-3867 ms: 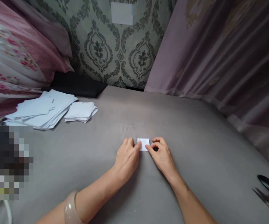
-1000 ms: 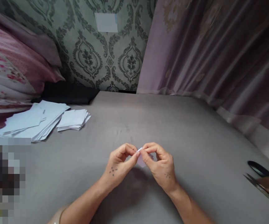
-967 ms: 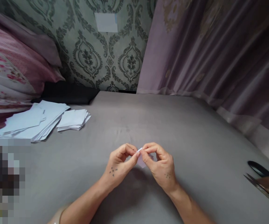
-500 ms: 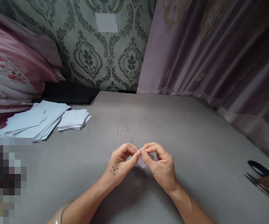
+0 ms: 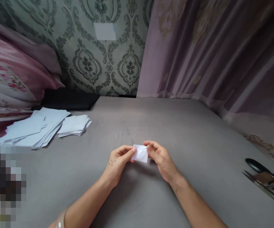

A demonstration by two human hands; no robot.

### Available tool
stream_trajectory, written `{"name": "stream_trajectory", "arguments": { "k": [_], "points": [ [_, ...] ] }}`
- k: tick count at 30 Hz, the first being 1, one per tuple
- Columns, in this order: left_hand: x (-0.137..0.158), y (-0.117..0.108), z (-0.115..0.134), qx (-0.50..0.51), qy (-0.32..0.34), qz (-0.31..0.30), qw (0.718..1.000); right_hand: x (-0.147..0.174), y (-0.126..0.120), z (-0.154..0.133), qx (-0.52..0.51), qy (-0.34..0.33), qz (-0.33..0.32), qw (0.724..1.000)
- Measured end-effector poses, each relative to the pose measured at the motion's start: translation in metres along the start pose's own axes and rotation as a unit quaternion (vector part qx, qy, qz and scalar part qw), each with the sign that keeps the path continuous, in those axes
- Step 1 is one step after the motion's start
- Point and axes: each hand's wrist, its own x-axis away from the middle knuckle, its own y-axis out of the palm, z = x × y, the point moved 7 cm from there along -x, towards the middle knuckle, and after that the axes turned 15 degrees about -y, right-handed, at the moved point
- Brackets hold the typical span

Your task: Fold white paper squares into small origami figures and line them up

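A small white piece of folded paper [image 5: 141, 154] is held up over the grey table, its flat face towards me. My left hand [image 5: 120, 161] pinches it at the left edge, thumb in front and fingers behind. At its upper right corner, the curled fingers and thumb of my right hand [image 5: 160, 158] close in on the edge; how firmly they grip is hard to see. Slight creases show near that corner.
To the left lie a stack of small white papers [image 5: 73, 124] and a larger pile of white sheets [image 5: 35, 126]. Behind them is a flat black item [image 5: 67, 99]. Scissors [image 5: 258, 182] and a dark-handled tool [image 5: 257, 165] lie at the right on the grey table [image 5: 175, 126].
My hands have moved apart from a close fingertip pinch. The paper, earlier mostly hidden behind the right fingers, now faces me flat. The camera view has shifted slightly.
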Motion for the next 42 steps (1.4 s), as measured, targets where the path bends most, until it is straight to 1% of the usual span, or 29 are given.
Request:
{"name": "stream_trajectory", "arguments": {
  "k": [2, 3, 5, 8, 11, 13, 17, 21, 23, 25, 30, 36, 38, 42],
  "points": [
    [0.000, -0.002, 0.000, 0.002, -0.003, 0.007, 1.000, 0.003, 0.009, 0.002, 0.010, 0.004, -0.029, 1.000],
    [0.000, -0.002, 0.000, 0.001, -0.006, 0.008, 1.000, 0.004, 0.012, 0.002, 0.010, 0.000, -0.030, 1.000],
    [0.000, -0.003, -0.003, 0.004, -0.018, 0.006, 1.000, 0.005, 0.015, 0.003, 0.006, -0.003, -0.013, 1.000],
    [0.001, -0.003, -0.007, 0.014, -0.043, 0.000, 0.999, 0.005, 0.013, 0.007, 0.004, 0.009, 0.015, 1.000],
    [0.000, -0.003, -0.010, 0.022, -0.057, -0.002, 0.998, 0.004, 0.010, 0.010, 0.003, 0.016, 0.019, 1.000],
    [-0.001, -0.003, -0.011, 0.029, -0.061, -0.005, 0.998, 0.003, 0.009, 0.011, -0.006, 0.022, 0.010, 1.000],
    [-0.005, -0.006, -0.011, 0.032, -0.066, 0.002, 0.997, 0.003, 0.009, 0.015, -0.023, 0.045, -0.027, 0.998],
    [-0.005, -0.007, -0.010, -0.011, -0.072, 0.006, 0.997, 0.003, 0.010, 0.016, -0.013, 0.058, -0.058, 0.997],
    [-0.004, -0.005, -0.008, -0.041, -0.063, 0.002, 0.997, 0.003, 0.011, 0.015, -0.003, 0.052, -0.058, 0.997],
    [-0.004, -0.003, -0.008, -0.065, -0.059, -0.006, 0.996, 0.003, 0.010, 0.015, 0.002, 0.046, -0.036, 0.998],
    [-0.007, 0.000, -0.013, -0.129, -0.086, -0.044, 0.987, 0.002, -0.001, 0.020, -0.027, 0.037, 0.048, 0.998],
    [-0.008, 0.002, -0.010, -0.160, -0.077, -0.076, 0.981, 0.001, -0.006, 0.024, -0.049, 0.046, 0.089, 0.994],
    [-0.007, 0.003, -0.010, -0.175, -0.065, -0.070, 0.980, 0.002, -0.007, 0.025, -0.051, 0.042, 0.104, 0.992],
    [-0.008, 0.001, -0.010, -0.212, -0.045, -0.028, 0.976, 0.002, -0.009, 0.025, -0.049, 0.031, 0.118, 0.991]
  ]
}}
